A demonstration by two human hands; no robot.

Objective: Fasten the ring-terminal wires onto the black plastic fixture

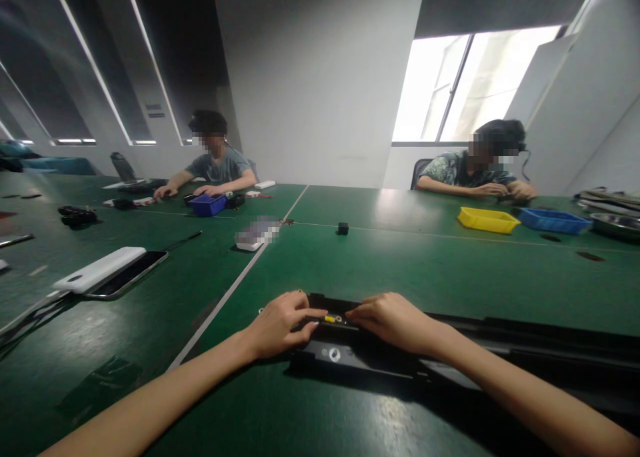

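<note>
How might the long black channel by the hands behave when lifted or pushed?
The long black channel is probably stiff, since its raised edges look straight. Lifted at one end, it may feel unwieldy, as it seems to run out of the picture. It looks unlikely to roll on the green table, having flat sides.

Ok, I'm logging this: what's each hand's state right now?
Left hand: at the yellow connector; grip cannot be told.
Right hand: over the black channel; grip cannot be told.
</note>
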